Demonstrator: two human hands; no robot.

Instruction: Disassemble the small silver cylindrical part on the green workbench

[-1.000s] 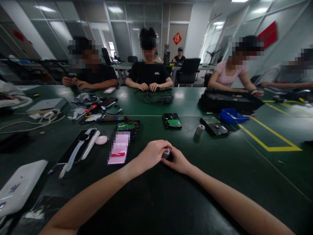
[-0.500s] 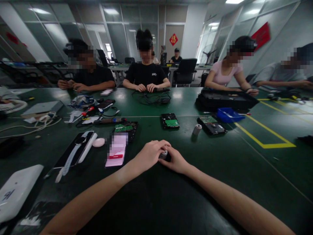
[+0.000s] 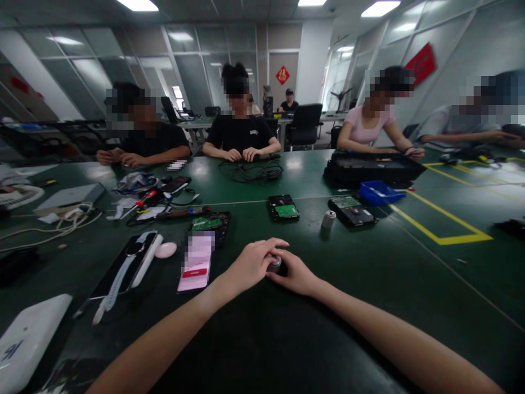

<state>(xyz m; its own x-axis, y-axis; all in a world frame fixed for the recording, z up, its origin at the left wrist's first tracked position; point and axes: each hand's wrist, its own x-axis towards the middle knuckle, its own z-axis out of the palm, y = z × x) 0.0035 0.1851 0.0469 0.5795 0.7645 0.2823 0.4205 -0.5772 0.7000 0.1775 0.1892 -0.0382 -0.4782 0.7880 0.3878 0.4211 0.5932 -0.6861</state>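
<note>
Both hands meet around a small silver metal cylinder [image 3: 274, 265] at the middle of the table, its lower part largely hidden. My left hand [image 3: 254, 265] closes on it from the left, with the upper fingers stretched over its top. From the right, my right hand [image 3: 298, 275] wraps thumb and fingers round its side. A similar silver cylinder [image 3: 328, 219] stands upright on the green table [image 3: 394, 306], beyond my right hand. Beside that lies a hard drive [image 3: 353, 210]; another hard drive [image 3: 284, 207] with a green circuit board lies straight ahead.
A phone [image 3: 196, 261] overlaps a third hard drive [image 3: 219, 225] at left. A watch [image 3: 133, 249], a pink round case [image 3: 165, 250] and a white box [image 3: 30, 342] lie farther left. A blue tray [image 3: 379, 193] sits right. Several people work across the table.
The camera view has tilted up slightly. My left fingers have lifted and straightened a little above the cylinder; my right hand keeps its hold at the side.
</note>
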